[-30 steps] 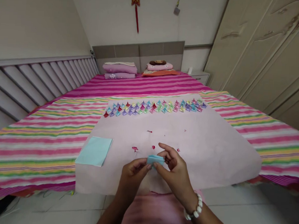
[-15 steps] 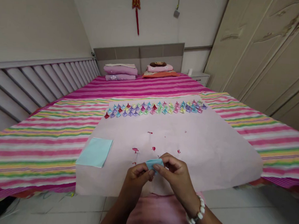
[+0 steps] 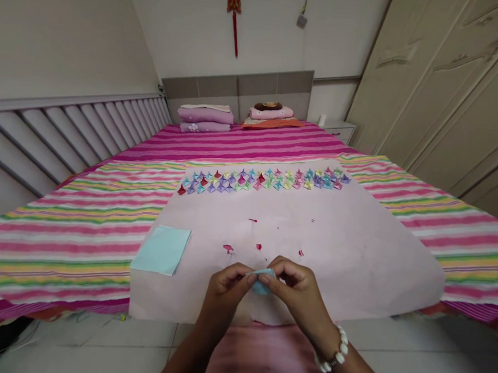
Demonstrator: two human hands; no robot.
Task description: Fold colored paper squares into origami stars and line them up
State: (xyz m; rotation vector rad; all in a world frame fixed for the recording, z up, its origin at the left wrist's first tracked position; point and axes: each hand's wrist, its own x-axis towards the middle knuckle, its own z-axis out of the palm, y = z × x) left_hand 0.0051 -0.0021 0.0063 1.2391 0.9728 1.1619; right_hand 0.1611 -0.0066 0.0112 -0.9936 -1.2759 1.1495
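Note:
A small folded piece of light blue paper (image 3: 262, 288) is pinched between both hands, just above the near part of a large pale sheet (image 3: 333, 259). My left hand (image 3: 228, 289) is closed on its left edge, thumb and fingertips together. My right hand (image 3: 297, 288), with a white bead bracelet at the wrist, grips the paper's right side. To the left lies a stack of light blue square paper (image 3: 161, 250). Far back on the sheet, several small folded paper pieces (image 3: 260, 179) in many colours stand in rows. The fold's underside is hidden by my fingers.
Several dark red marks or scraps (image 3: 228, 248) dot the sheet's middle. A striped bedspread (image 3: 82, 221) lies beneath the sheet. Folded bedding (image 3: 205, 118) sits by the headboard (image 3: 215, 89); a slatted rail (image 3: 84, 126) runs along the left, and a wardrobe (image 3: 440, 91) stands right.
The blue paper has been turned in my fingers, and more of it now shows below my thumbs. Both hands stay pinched on it. The whole view has shifted slightly.

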